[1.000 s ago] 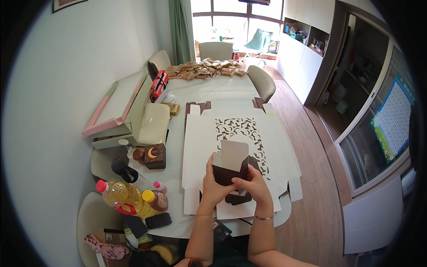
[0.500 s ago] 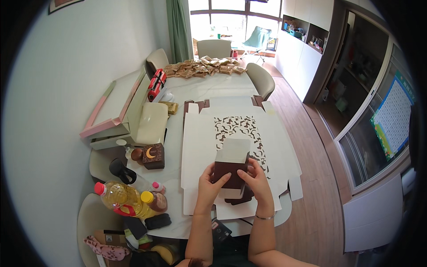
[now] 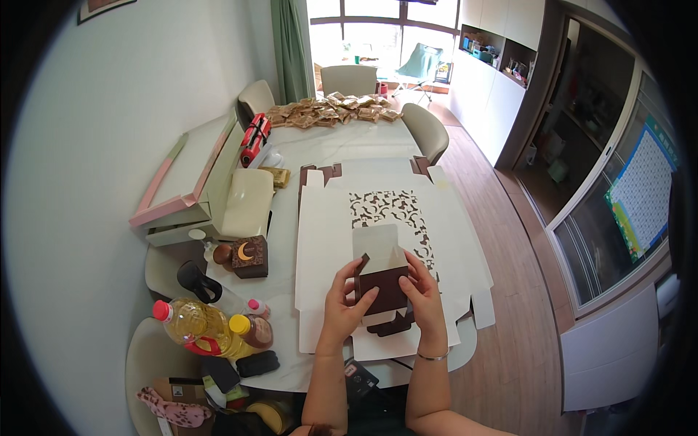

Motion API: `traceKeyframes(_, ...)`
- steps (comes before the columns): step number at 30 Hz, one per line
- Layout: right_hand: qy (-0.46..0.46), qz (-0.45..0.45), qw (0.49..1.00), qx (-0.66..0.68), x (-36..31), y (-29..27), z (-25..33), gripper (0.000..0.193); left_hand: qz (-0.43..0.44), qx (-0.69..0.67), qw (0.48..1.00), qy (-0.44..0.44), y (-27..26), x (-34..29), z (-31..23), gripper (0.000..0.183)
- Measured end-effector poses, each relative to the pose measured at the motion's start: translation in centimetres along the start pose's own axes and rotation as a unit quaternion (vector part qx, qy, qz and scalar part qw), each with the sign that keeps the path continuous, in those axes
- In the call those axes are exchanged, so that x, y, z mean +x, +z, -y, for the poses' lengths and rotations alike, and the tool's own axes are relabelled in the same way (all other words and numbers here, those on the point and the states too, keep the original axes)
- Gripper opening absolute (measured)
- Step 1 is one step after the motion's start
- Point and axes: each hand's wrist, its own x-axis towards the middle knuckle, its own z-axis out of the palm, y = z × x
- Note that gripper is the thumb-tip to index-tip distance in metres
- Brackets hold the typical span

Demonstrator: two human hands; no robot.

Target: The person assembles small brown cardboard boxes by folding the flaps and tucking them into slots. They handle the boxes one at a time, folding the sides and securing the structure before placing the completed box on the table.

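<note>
A: What is different now?
B: The brown box (image 3: 384, 286) is turned a little since half a second ago, and a small dark flap (image 3: 362, 262) shows beside the left hand (image 3: 345, 299).
A: And the fingers (image 3: 347, 272)?
B: Those of left and right hand (image 3: 425, 298) curl around the box, open only to its width, holding it above white cardboard (image 3: 320, 261) on the counter (image 3: 356, 147).
A: Meaning?
B: Its pale panel (image 3: 375, 243) stands up, so I judge the box is unclosed.

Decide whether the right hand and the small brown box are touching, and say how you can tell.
Touching. The head view shows the right hand with its thumb lying against the brown box.
</note>
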Motion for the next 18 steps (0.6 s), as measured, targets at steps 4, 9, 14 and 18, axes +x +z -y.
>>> traceKeyframes(4,0.016,0.005,1.000,-0.003,-0.3,0.4,0.9,0.041,0.006,-0.020,1.000,-0.010,-0.1,0.0,0.0,0.048)
traceKeyframes(9,-0.013,0.033,0.997,-0.062,-0.3,-0.1,0.4,0.025,0.017,-0.015,1.000,-0.008,-0.5,-0.1,0.8,0.039)
traceKeyframes(14,-0.039,0.039,0.995,-0.087,-0.1,-0.5,-0.4,0.020,0.037,0.001,0.999,-0.029,-1.2,0.0,1.4,0.038)
traceKeyframes(18,-0.030,0.038,0.997,-0.064,-0.2,0.2,0.0,0.021,-0.020,-0.008,1.000,0.008,-0.1,0.0,0.5,0.038)
